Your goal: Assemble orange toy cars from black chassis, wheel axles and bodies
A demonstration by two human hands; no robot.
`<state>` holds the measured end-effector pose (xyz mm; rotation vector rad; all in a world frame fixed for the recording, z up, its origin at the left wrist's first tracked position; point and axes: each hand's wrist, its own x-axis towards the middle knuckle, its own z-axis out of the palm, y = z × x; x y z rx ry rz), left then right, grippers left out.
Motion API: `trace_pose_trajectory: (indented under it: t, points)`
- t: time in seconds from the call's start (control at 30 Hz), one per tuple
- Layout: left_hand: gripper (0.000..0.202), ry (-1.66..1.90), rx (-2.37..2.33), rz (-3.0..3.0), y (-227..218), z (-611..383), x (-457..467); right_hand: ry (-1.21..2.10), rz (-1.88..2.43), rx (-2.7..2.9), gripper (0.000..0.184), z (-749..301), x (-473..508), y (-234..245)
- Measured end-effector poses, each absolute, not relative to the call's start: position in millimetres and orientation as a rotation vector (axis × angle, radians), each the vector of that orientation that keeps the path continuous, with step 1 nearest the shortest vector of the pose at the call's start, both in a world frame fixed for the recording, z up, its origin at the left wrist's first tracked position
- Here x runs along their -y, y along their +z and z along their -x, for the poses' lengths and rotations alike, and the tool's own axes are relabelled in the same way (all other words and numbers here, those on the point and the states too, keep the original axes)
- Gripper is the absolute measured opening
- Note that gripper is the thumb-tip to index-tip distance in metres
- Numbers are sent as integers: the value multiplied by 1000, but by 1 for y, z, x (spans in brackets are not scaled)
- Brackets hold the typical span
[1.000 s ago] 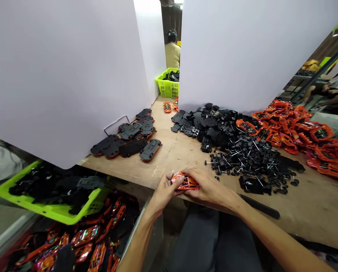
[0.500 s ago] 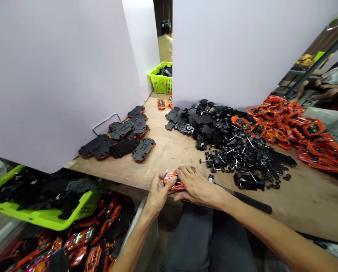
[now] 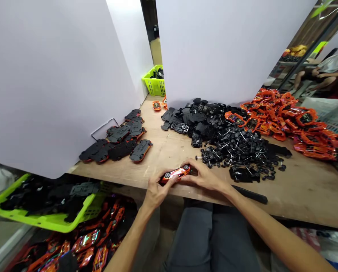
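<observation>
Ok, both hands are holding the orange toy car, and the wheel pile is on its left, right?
Wrong side: the wheel pile is right of the orange toy car, which the left hand and right hand hold, as the head view shows.

Left hand (image 3: 159,187) and right hand (image 3: 205,177) hold an orange toy car (image 3: 176,173) — loose wheels (image 3: 239,153) heaped nearby

Plywood bench (image 3: 304,192) with toy car parts (image 3: 236,151)
</observation>
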<state>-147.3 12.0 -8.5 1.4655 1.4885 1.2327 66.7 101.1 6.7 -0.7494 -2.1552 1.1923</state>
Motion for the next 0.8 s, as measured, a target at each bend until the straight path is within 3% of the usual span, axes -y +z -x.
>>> trace_pose_trajectory:
  t: [0.1,0.3,0.47,0.57,0.63,0.8]
  points:
    - [22,1273,-1514,-1511,-12,143,-9,1293,675,2085,24,-64,-105,7]
    - [21,1239,-1489,-1587,-8,149,-7,1182,762,2042,12,-53,-102,4]
    - [30,719,-1669,-2096,14,148,-25,1215,772,2023,9,-52,-104,2]
    - [20,548,-1781,-2275,15,139,-35,1243,793,2005,19,-57,-106,1]
    - [14,601,-1781,-2329,12,133,-35,1235,815,1973,23,-59,-102,1]
    - [23,1033,-1786,-2359,15,120,-17,900,871,1837,21,-65,-73,12]
